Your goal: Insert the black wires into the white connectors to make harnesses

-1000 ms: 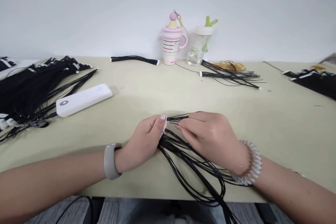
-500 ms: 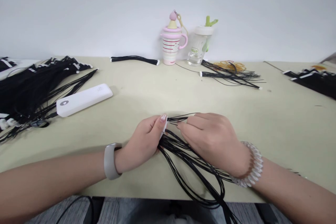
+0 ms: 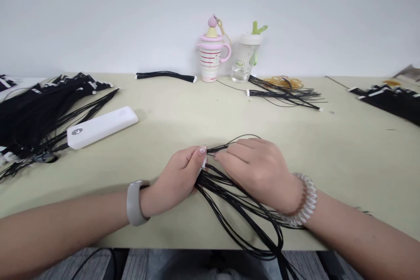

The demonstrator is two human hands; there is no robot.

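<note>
My left hand (image 3: 179, 175) is closed on a white connector (image 3: 204, 162), thumb pressed on its top. From that connector a bundle of thin black wires (image 3: 243, 203) fans out to the right, loops down and hangs past the table's front edge. Close beside it, my right hand (image 3: 259, 170) pinches a thin black wire (image 3: 211, 155) near the connector face. More wires (image 3: 218, 148) run from the connector behind the right fingers. The fingertips partly hide the wire end.
A white power bank (image 3: 103, 127) and a heap of black cables (image 3: 42, 105) lie at left. Along the wall stand a pink striped cup (image 3: 210, 59) and a clear bottle (image 3: 244, 59). Wire bundles (image 3: 282, 96) and yellow rubber bands (image 3: 292, 82) lie behind; more cables (image 3: 393, 103) are at right.
My right hand has shifted slightly left, closer to the connector. A thin wire now arches higher above the right hand. The camera view has moved a little.
</note>
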